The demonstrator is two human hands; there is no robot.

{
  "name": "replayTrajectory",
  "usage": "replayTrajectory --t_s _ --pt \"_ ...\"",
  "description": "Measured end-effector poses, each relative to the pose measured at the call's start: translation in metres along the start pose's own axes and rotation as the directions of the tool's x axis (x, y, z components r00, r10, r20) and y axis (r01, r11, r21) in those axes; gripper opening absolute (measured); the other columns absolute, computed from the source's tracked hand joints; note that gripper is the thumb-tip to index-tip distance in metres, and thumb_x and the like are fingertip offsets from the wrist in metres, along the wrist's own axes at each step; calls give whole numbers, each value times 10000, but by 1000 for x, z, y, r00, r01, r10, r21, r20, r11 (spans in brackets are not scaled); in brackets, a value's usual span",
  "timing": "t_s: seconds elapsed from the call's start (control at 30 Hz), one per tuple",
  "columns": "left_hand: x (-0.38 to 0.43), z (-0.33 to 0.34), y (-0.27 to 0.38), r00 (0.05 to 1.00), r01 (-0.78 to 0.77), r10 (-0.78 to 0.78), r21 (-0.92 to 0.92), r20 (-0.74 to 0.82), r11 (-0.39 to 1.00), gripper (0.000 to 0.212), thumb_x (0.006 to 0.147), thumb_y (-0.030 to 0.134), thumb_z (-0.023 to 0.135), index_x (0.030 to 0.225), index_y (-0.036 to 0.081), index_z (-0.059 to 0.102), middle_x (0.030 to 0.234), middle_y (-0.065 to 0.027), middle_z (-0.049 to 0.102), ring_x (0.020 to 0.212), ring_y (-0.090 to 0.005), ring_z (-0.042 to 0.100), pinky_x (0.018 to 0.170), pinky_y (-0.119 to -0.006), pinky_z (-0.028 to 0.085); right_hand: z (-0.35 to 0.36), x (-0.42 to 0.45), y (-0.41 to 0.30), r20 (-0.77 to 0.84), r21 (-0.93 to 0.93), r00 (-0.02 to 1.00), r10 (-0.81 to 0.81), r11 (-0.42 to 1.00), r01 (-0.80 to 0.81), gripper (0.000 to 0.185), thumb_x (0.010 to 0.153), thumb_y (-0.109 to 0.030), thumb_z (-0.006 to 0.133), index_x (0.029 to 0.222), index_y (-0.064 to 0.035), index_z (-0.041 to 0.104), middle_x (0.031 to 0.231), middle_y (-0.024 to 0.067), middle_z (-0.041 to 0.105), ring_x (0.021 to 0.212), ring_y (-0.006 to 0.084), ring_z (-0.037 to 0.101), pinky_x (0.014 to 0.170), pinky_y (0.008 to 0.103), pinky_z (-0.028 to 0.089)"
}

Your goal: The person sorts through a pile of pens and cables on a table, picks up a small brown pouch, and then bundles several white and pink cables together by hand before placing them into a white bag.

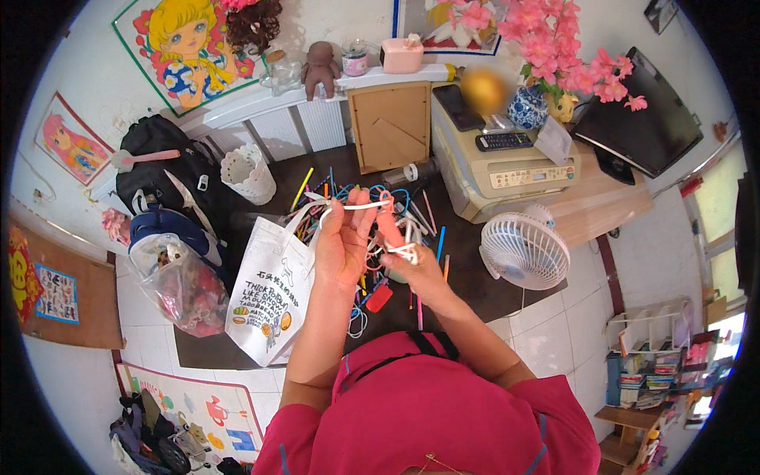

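Both hands are raised over a dark table [463, 303]. My right hand [418, 267] is closed round a bundle of white and pink cord or cable [409, 252] at the lower end of a pink object [389, 228], whose kind I cannot tell. A white strand [365, 206] runs from the top of that object to my left hand [344, 243], where it passes by the thumb and fingertips. Under and around the hands lies a jumble of pens, pencils and coloured cables [309, 222]. A red case-like object [379, 298] lies below the hands.
A white printed tote bag [267, 291] stands left of my left forearm. Beyond it are a lattice basket [249, 175], backpacks [160, 172] and a clear bag of pink items [190, 297]. On the right are a printer [475, 178], a small fan [525, 249] and a monitor [641, 116].
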State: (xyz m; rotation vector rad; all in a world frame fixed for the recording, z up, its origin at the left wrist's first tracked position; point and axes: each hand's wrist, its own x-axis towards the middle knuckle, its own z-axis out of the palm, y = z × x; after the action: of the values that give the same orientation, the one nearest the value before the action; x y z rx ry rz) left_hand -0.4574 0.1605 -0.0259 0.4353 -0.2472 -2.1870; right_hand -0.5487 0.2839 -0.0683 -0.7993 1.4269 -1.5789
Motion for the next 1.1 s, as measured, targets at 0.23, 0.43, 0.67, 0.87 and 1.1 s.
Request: replayTrajectory --t_s 0.23,0.43,0.67,0.87,1.1 --pt "-1 1 14 992 -94 101 -94 72 991 248 928 138 509 1083 -53 481 1120 -159 558 1118 -293 545 934 -411 507 -13 11 9 -39 173 998 -42 984 48 177 855 -183 629 914 -16 636 838 53 651 708 104 604 649 250 485" --pt "-12 20 10 996 -75 82 -180 30 981 254 952 133 451 1078 -87 454 1136 -196 536 1144 -325 516 963 -412 490 -7 11 14 -137 73 983 -125 988 136 230 846 -129 626 1050 -25 604 964 66 652 817 102 599 693 258 492" --pt "-35 38 8 985 153 -126 -271 114 950 354 959 166 436 1160 -123 401 1207 -253 486 1165 -348 490 984 -374 473 29 20 24 39 48 941 -337 941 335 510 772 -21 673 1240 -26 469 1290 99 461 1136 174 485 945 321 388" --pt "-24 26 25 992 79 -46 -286 120 955 334 939 70 456 1196 -129 377 1242 -262 458 1185 -361 465 1022 -406 430 12 25 31 350 -203 935 -58 970 136 423 807 -130 658 1188 -10 521 915 20 625 796 123 599 735 285 480" --pt "0 -13 45 927 -324 364 681 90 657 500 957 225 462 1294 -113 313 1268 -225 436 1226 -299 429 1026 -362 382 -40 1 -42 88 398 989 -116 915 72 102 759 -83 642 808 -61 555 604 -7 508 504 64 456 474 210 331"
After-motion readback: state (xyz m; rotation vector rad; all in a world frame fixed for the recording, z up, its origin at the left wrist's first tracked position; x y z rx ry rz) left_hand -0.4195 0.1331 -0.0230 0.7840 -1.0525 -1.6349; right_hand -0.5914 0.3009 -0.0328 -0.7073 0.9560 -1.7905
